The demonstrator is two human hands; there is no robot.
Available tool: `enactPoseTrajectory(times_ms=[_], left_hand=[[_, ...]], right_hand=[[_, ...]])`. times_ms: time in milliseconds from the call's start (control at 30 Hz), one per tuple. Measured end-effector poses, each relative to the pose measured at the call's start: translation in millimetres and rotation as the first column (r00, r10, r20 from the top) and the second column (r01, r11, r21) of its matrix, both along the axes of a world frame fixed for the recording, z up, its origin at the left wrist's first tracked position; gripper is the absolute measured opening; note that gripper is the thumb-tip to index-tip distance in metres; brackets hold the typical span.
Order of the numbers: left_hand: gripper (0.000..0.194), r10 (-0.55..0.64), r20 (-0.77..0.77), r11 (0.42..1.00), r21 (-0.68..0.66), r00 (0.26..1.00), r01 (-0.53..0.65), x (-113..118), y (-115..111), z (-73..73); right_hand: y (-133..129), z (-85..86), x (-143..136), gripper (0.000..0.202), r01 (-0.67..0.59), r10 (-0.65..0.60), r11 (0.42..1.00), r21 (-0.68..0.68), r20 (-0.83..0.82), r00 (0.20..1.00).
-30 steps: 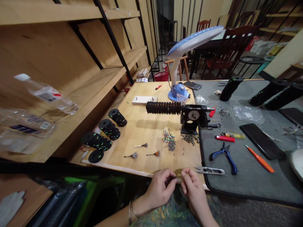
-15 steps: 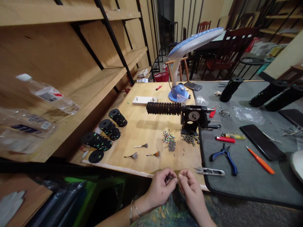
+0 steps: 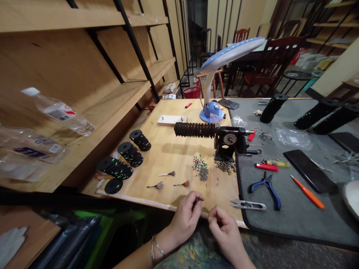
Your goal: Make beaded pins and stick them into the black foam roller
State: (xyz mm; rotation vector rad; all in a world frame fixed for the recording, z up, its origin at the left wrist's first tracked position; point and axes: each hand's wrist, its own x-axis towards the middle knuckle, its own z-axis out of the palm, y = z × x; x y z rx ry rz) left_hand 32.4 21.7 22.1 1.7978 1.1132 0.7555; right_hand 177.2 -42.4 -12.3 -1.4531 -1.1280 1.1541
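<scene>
My left hand (image 3: 187,212) is closed in a pinch at the table's front edge, its fingers curled in. A short gap to the right, my right hand (image 3: 225,228) is also pinched, thumb against forefinger. Whatever they grip is too small or hidden to make out. Beyond them lie a pile of tiny coloured beads (image 3: 198,163), small grey pieces (image 3: 203,175) and a heap of little metal pieces (image 3: 225,167). Several thin items with bristly tips, one with an orange band (image 3: 185,183), rest left of the beads. Thread snips (image 3: 249,204) lie right of my right hand.
A black winding device (image 3: 226,142) carries a ribbed black foam roll (image 3: 194,129). Black spools (image 3: 123,168) stand left. On the grey mat (image 3: 269,224) are blue-handled pliers (image 3: 266,186), an orange tool (image 3: 308,192) and a red lighter (image 3: 266,167). A blue lamp (image 3: 212,110) stands behind.
My hands have moved apart. The left has shifted a little left and up, while the right has moved slightly down and turned; both remain pinched.
</scene>
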Motion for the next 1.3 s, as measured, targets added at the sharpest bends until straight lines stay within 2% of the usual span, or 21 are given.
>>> enactPoseTrajectory(times_ms=[100, 167, 233, 333, 400, 467, 567, 700, 867, 1133, 1300], left_hand=[[0.015, 0.057, 0.002, 0.998, 0.002, 0.998, -0.057, -3.5, 5.9, 0.6], [0.017, 0.101, 0.043, 0.994, -0.049, 0.994, -0.099, -7.5, 10.9, -0.3], [0.018, 0.128, 0.131, 0.982, -0.158, 0.983, -0.106, -11.4, 15.4, -1.7], [0.019, 0.115, 0.266, 0.931, -0.364, 0.957, -0.011, -15.2, 18.8, -2.7], [0.018, 0.088, 0.297, 0.882, -0.466, 0.951, 0.064, -16.0, 18.3, -2.0], [0.015, 0.064, 0.286, 0.852, -0.514, 0.956, 0.097, -15.3, 16.4, -0.3], [0.014, 0.022, 0.264, 0.850, -0.512, 0.964, 0.121, -11.7, 13.5, 2.2], [0.024, -0.019, 0.263, 0.837, -0.524, 0.965, 0.159, -2.9, 13.3, 4.4], [0.031, 0.049, 0.275, 0.813, -0.570, 0.960, 0.122, 6.4, 15.9, 4.1], [0.028, 0.074, 0.278, 0.845, -0.527, 0.958, 0.088, 6.5, 21.9, 6.0], [0.028, 0.103, 0.259, 0.843, -0.535, 0.960, 0.054, 6.4, 20.0, 8.7]], right_hand=[[-2.0, -1.9, 3.4, 0.017, 0.039, -0.039, 0.999, 0.013, 0.012, 0.999], [-2.3, -3.5, 4.8, 0.021, 0.060, -0.062, 0.998, -0.021, -0.087, 0.994], [-1.5, -4.6, 4.9, 0.026, 0.057, -0.077, 0.995, -0.087, -0.237, 0.968], [0.5, -4.4, 3.5, 0.035, 0.052, -0.108, 0.986, -0.156, -0.379, 0.919], [1.4, -3.5, 3.1, 0.039, 0.070, -0.131, 0.984, -0.166, -0.392, 0.911], [1.2, -2.9, 3.6, 0.040, 0.076, -0.133, 0.984, -0.161, -0.378, 0.916], [-0.3, -3.8, 5.3, 0.040, 0.077, -0.122, 0.987, -0.140, -0.346, 0.930], [-1.5, -7.2, 6.0, 0.039, 0.080, -0.112, 0.990, -0.114, -0.318, 0.941], [-2.7, -8.6, 5.3, 0.034, 0.134, -0.138, 0.990, -0.037, -0.196, 0.971], [-3.6, -7.2, 5.9, 0.033, 0.122, -0.120, 0.993, 0.007, -0.140, 0.983], [-3.1, -3.7, 5.9, 0.030, 0.141, -0.142, 0.986, 0.083, 0.002, 0.990]])
